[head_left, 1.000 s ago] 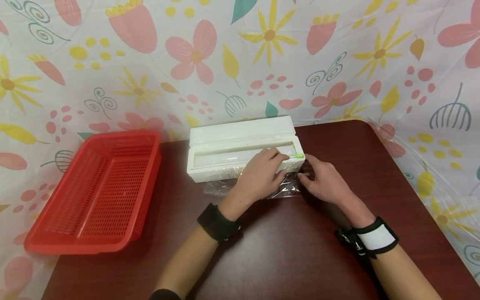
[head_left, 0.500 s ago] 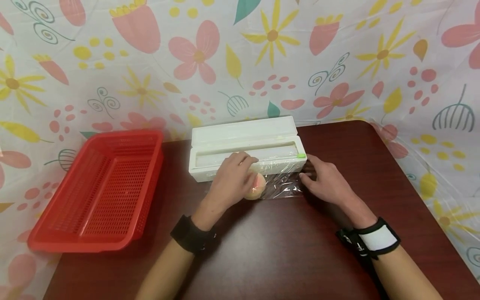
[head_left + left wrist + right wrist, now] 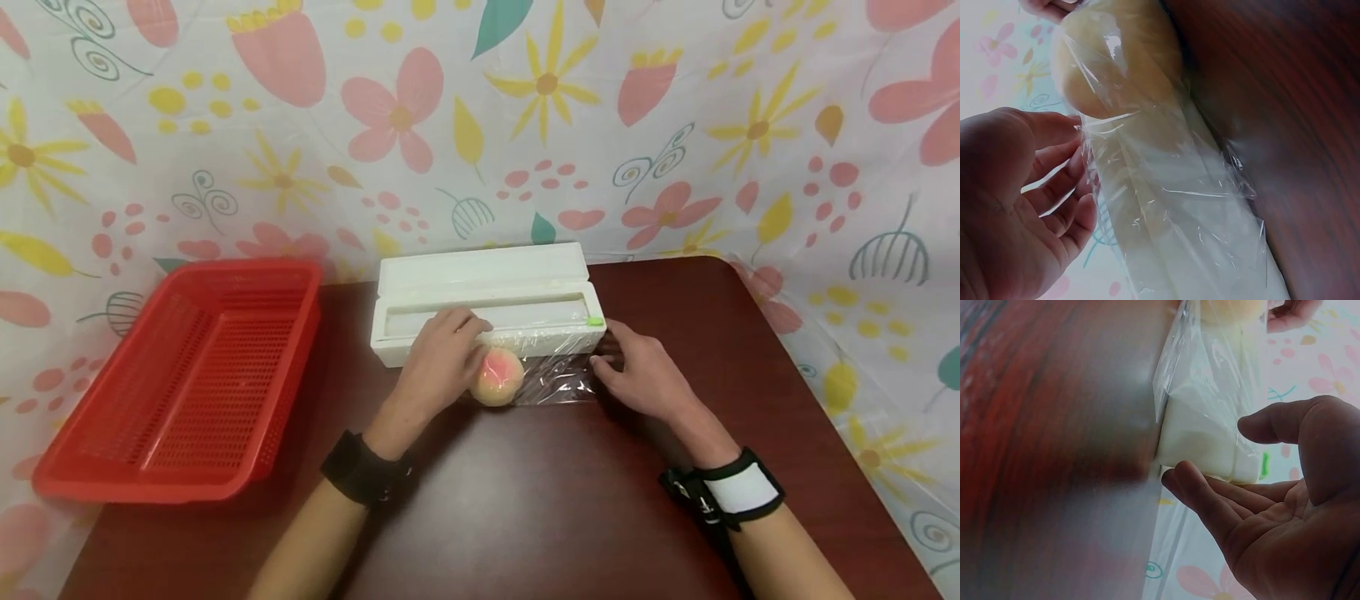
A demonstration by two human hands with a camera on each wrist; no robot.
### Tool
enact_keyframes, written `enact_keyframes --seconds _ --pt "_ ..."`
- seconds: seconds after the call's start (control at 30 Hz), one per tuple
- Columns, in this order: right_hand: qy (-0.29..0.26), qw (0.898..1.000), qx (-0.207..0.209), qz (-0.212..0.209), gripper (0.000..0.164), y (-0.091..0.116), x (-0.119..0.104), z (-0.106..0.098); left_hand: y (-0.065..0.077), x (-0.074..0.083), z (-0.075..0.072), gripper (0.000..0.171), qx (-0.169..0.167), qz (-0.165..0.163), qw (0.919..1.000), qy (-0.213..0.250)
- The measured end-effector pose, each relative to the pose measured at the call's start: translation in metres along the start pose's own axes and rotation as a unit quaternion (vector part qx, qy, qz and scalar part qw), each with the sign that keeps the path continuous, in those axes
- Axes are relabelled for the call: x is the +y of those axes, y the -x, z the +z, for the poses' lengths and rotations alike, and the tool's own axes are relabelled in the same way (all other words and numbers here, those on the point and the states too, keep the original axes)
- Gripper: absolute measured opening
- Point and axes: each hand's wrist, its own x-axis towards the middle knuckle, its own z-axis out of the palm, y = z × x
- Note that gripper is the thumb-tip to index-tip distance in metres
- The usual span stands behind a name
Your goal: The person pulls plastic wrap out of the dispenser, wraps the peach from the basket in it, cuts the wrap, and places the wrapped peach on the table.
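A long white cling film box (image 3: pixel 480 268) stands at the table's back with its lid raised, a pale roll (image 3: pixel 532 315) inside. Clear cling film (image 3: pixel 558 379) hangs over its front onto the table. A peach (image 3: pixel 498 377), yellow with a pink patch, sits under the film before the box. My left hand (image 3: pixel 438 358) is beside the peach, thumb and fingers pinching the film's edge in the left wrist view. At the box's right end, my right hand (image 3: pixel 645 373) rests straight fingertips on the end wall, thumb apart. A green slider (image 3: pixel 594 322) sits at the front rim's right end.
A red perforated plastic basket (image 3: pixel 258 492) stands on the left of the dark wooden table (image 3: pixel 480 517). Behind the table hangs a flower-patterned sheet (image 3: pixel 465 100). Both wrists wear black straps.
My left hand has moved left from the green slider along the box front, uncovering the peach to view. The right hand stays at the box's right end.
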Motion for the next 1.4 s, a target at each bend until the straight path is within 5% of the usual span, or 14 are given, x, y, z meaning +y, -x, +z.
enact_keyframes --seconds 0.7,1.2,1.4 --pt "0.013 1.0 0.001 0.01 0.061 -0.003 -0.001 0.004 -0.001 -0.012 0.004 0.015 0.023 0.014 0.9996 0.011" --pt "0.012 1.0 -0.003 0.023 0.062 -0.005 -0.005 0.006 -0.002 -0.015 0.008 0.005 0.04 0.036 0.996 -0.072" --pt "0.016 1.0 0.003 0.023 0.06 -0.003 -0.006 0.005 0.0 -0.015 0.009 0.005 0.043 0.035 0.9969 -0.057"
